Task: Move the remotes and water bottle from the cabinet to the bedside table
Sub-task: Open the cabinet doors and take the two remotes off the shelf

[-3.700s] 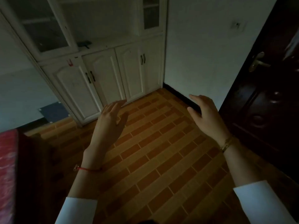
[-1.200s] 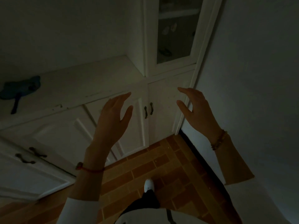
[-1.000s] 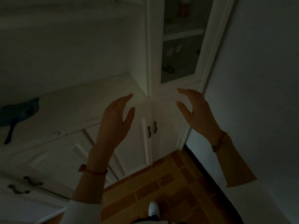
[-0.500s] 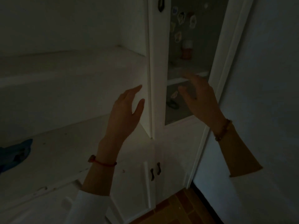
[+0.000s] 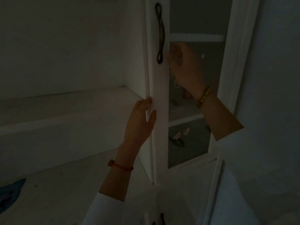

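The tall white cabinet's glass door (image 5: 159, 98) fills the middle of the dim head view and looks closed or nearly so. My left hand (image 5: 141, 117) pinches the door's left edge, fingers behind it and thumb on the front. My right hand (image 5: 183, 69) is raised in front of the glass, blurred, with its fingers curled just right of the dark door handle (image 5: 159, 34). Behind the glass I see shelves, a dark flat object (image 5: 177, 141) and small pale items (image 5: 180, 133). I cannot make out any remotes or water bottle.
An open white shelf niche (image 5: 65, 101) lies to the left, above the counter top (image 5: 56, 184). A blue object (image 5: 9, 194) lies on the counter at the lower left. A plain wall (image 5: 272, 95) closes the right side.
I have stepped up to the cabinet and the view has risen. My left hand moved onto the door's edge. My right hand rose toward the handle.
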The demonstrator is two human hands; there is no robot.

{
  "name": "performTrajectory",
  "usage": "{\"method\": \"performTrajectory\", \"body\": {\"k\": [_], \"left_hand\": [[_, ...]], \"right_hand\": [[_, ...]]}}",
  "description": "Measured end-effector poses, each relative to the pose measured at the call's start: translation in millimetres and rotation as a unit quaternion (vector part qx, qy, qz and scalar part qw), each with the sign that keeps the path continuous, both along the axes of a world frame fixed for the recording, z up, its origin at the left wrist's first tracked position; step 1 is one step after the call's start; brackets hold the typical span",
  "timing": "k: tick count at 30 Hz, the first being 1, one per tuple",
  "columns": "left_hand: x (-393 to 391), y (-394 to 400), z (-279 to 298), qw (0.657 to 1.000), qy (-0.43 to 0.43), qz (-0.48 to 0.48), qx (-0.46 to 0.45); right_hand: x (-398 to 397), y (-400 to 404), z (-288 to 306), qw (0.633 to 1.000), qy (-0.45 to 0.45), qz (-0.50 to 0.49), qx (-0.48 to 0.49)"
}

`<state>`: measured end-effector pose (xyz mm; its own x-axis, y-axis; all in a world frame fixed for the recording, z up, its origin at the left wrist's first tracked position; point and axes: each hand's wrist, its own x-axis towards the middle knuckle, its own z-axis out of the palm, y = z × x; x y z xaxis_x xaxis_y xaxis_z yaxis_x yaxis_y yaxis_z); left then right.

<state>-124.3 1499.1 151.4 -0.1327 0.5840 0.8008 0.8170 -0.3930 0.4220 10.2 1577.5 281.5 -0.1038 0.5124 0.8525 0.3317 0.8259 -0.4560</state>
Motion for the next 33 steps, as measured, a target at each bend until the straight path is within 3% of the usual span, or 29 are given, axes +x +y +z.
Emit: {"method": "performTrajectory", "body": {"k": [7,22,33], "left_hand": [[0.1,11.6,3.0,1.000,-0.006,0.024,0.009],[8.0,1.4,-5.8,0.999,-0.034,-0.014,-0.013],[5.8,4.0,-3.2,0.998,-0.041,-0.034,-0.032]], "right_hand": [[-21.0,18.5,28.8,0.995,0.085,0.041,-0.025],[-20.2,5.3,38.7,0.999,0.000,0.027,-0.021],[-27.8,3.2,33.3,0.998,0.058,0.026,-0.023]]}}
